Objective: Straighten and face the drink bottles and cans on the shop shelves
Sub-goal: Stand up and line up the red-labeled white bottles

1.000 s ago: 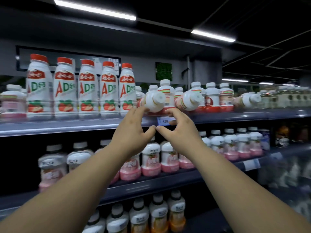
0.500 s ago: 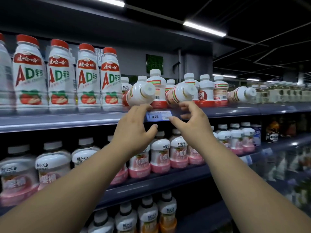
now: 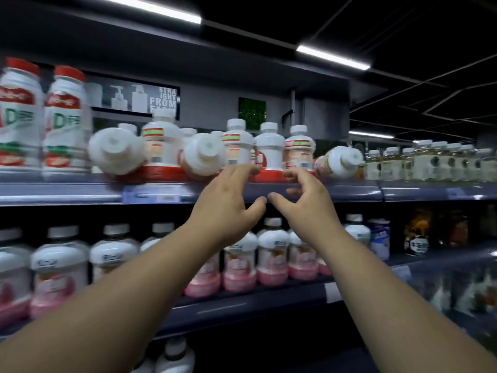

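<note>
Both hands are raised side by side at the front lip of the top shelf [image 3: 336,191], thumb tips almost meeting. The left hand [image 3: 228,205] has its fingers stretched forward and slightly spread. The fingertips [image 3: 250,169] lie over the red base of an upright white bottle [image 3: 236,141], and it grips nothing; whether they touch the bottle cannot be told. The right hand [image 3: 304,208] is half open, its fingers bent like a claw with the thumb held wide, and nothing is in it. Its fingertips sit just before the base of another upright bottle [image 3: 300,146].

Between the two hands and behind them stands a third upright bottle [image 3: 269,149]. Just left of the left hand a toppled bottle [image 3: 204,157] lies on its side, its white cap pointing outward. Farther left lies a second toppled bottle [image 3: 115,152], with one more upright bottle between them. Just right of the right hand a third toppled bottle [image 3: 336,160] lies tilted, cap to the right.

Well left of the hands stand tall red-capped bottles [image 3: 64,117], blurred. Well right of them is a row of pale bottles [image 3: 430,162]. Below the hands, pink-based bottles [image 3: 271,254] line the next shelf down, with a blue-and-white can [image 3: 379,238] at their right end.
</note>
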The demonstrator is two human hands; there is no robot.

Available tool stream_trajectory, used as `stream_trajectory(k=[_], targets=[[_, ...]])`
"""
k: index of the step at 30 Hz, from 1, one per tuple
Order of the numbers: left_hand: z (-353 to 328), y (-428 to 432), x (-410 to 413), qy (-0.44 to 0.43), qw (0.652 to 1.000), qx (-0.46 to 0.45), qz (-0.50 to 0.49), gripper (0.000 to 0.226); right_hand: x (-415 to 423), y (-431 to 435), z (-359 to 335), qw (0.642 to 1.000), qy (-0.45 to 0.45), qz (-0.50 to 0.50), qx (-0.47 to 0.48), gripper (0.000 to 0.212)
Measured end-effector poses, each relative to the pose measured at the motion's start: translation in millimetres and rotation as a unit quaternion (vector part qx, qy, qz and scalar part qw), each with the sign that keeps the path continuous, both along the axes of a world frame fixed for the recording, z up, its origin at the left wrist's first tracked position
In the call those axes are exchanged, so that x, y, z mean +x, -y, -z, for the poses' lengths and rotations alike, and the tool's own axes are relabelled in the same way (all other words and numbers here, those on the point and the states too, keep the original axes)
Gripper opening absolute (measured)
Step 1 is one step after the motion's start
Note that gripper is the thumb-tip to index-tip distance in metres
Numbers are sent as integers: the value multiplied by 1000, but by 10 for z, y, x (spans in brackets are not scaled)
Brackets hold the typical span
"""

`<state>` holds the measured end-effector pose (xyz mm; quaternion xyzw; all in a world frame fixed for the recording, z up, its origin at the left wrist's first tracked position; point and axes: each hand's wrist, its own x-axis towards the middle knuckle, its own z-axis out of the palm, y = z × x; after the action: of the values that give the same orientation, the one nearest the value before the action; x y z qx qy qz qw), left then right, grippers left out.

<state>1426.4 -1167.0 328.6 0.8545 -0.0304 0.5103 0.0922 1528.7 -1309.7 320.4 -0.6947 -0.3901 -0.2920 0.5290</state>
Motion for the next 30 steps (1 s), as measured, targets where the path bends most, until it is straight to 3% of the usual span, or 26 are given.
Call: stream_trajectory(k=[7, 14, 23, 30], targets=[[-139, 668, 911, -5, 999, -32, 3, 48, 831, 786, -54, 999, -9, 24, -35, 49], [-205, 834, 1374, -15, 999, -35, 12, 49, 1285, 1004, -73, 999, -10, 36, -1, 46], [-245, 1008, 1730, 43, 998, -26, -33, 51, 1911, 930, -265, 996, 44, 62, 39, 78], [-385, 1070, 1850, 87, 988, -49, -115, 49, 2294, 787, -536, 997, 66, -30, 11, 80]])
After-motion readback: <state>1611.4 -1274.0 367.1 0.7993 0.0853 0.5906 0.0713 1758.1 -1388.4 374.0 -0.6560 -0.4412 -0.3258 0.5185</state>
